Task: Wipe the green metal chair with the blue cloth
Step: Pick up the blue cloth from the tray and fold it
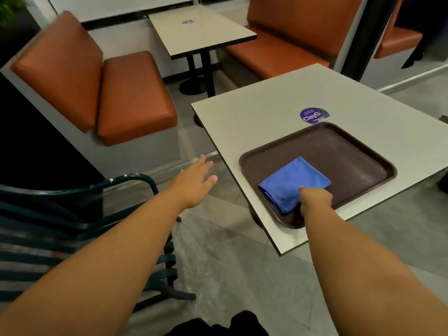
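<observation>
A folded blue cloth [291,181] lies in the near left part of a dark brown tray [351,151] on a pale table. My right hand [315,200] grips the cloth's near edge, its fingers curled under the fold and hidden. The green metal chair [72,214] with slatted seat and curved armrest stands at the lower left, partly behind my left forearm. Over the floor between chair and table hovers my left hand [196,183], fingers straight and spread, holding nothing.
The pale table [254,122] carries a round purple sticker [314,115]. Orange cushioned booth seats [97,88] and a second table [198,30] stand further back. Grey tiled floor [230,263] lies between chair and table.
</observation>
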`<state>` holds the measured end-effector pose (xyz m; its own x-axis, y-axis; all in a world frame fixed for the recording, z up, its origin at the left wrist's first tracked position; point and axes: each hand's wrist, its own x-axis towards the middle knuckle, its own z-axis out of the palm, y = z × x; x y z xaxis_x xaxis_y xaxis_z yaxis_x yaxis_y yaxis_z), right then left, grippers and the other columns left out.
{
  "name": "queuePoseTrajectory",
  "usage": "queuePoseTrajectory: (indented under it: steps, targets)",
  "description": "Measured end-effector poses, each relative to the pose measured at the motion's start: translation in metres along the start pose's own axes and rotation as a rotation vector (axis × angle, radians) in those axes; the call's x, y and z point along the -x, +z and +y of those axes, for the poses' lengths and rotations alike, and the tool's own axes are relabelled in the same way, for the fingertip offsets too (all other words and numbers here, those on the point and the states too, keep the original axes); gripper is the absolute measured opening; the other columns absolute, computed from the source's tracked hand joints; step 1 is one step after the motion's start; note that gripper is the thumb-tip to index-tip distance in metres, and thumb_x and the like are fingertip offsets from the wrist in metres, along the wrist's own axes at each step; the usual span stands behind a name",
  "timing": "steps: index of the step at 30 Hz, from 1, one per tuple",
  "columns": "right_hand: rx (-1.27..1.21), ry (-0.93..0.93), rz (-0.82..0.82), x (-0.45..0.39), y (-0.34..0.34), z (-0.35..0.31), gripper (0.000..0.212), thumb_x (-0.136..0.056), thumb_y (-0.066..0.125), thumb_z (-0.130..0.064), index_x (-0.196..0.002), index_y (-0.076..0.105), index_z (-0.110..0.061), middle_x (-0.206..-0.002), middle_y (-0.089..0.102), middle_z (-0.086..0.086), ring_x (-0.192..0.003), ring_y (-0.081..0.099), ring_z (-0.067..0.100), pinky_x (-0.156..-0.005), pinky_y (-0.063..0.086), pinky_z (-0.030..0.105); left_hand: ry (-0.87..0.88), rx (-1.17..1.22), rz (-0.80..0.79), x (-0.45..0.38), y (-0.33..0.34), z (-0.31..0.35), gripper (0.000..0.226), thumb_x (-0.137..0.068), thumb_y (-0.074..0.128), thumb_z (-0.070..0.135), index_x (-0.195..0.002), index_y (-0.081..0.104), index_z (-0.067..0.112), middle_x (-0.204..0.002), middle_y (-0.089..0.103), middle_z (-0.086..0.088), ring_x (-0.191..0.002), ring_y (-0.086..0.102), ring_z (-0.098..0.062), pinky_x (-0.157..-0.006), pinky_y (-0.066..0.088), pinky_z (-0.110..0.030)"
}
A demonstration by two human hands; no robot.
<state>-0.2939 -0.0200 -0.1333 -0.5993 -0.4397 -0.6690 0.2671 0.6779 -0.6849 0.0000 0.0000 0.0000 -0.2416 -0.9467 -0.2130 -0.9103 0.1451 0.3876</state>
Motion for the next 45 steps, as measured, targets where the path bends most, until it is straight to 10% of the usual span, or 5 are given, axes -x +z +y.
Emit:
queuePoseTrajectory:
  steps: [9,21,25,36,45]
  targets:
    - [0.081,-0.271,-0.096,0.009,0.011,-0.008,0.027,-0.089,0.058,-0.028,-0.109,0.055,-0.011,-0.118,0.055,0.009,-0.098,0.051,0.028,-0.081,0.045,0.038,-0.06,0.022,0.01,-0.001,-0.001,-0.019,0.057,-0.098,0.037,0.044,-0.149,0.02,0.024,-0.159,0.008,0.005,-0.144,0.012,-0.017,-0.115,0.016,-0.036]
    - [-0.471,-0.078,-1.21,0.133,0.033,-0.039,0.029,-0.079,0.05,-0.013,-0.099,0.069,-0.004,-0.099,0.066,0.013,-0.092,0.066,0.025,-0.086,0.051,0.035,-0.256,1.064,-0.085,0.003,-0.007,-0.011,0.079,-0.077,0.067,0.056,-0.143,0.034,0.027,-0.149,0.037,0.001,-0.134,0.037,-0.018,-0.11,0.03,-0.041]
    - [-0.41,-0.096,-1.482,0.158,0.042,-0.044,0.043,-0.077,0.053,-0.012,-0.119,0.059,-0.004,-0.114,0.064,0.015,-0.107,0.06,0.029,-0.098,0.044,0.038,-0.174,1.435,-0.213,0.015,-0.014,-0.017,0.045,-0.086,0.06,0.04,-0.126,0.059,0.019,-0.125,0.063,-0.004,-0.113,0.06,-0.021,-0.089,0.051,-0.037]
    - [0.292,-0.772,-0.86,0.196,0.073,-0.031,0.022,-0.087,0.062,-0.021,-0.104,0.048,-0.016,-0.093,0.06,0.008,-0.083,0.058,0.02,-0.076,0.054,0.044,-0.198,1.085,0.394,0.061,-0.036,-0.049,0.035,-0.086,0.064,0.009,-0.112,0.061,0.032,-0.093,0.07,-0.004,-0.088,0.068,-0.015,-0.072,0.054,-0.026]
    - [0.64,-1.221,-0.965,0.242,0.112,-0.022,0.052,-0.072,0.082,-0.026,-0.121,0.063,-0.026,-0.113,0.065,-0.009,-0.094,0.058,0.005,-0.083,0.047,0.018,-0.373,0.527,0.435,0.114,-0.059,-0.097,0.049,-0.066,0.078,0.006,-0.106,0.063,0.03,-0.1,0.066,0.008,-0.087,0.062,-0.006,-0.066,0.05,-0.02]
